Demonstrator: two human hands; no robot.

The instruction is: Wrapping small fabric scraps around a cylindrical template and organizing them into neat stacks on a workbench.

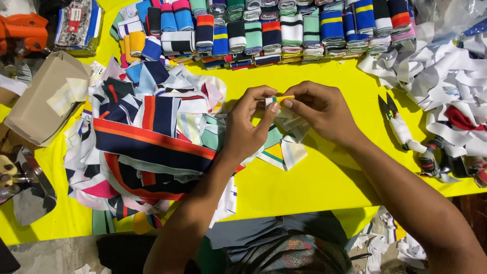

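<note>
My left hand (248,124) and my right hand (319,109) meet over the yellow table (314,187), both pinching a small folded strip of striped knit fabric (278,100), white with green and yellow. More of that strip hangs below my fingers (284,144). A loose heap of striped fabric strips (152,142), navy, orange, white and pink, lies just left of my left hand.
Rows of folded striped bands (264,33) line the far edge. White strips (451,86) pile at the right, with small snips (389,107) wrapped in cloth beside them. An open cardboard box (43,99) and an orange tool (23,33) stand at the left.
</note>
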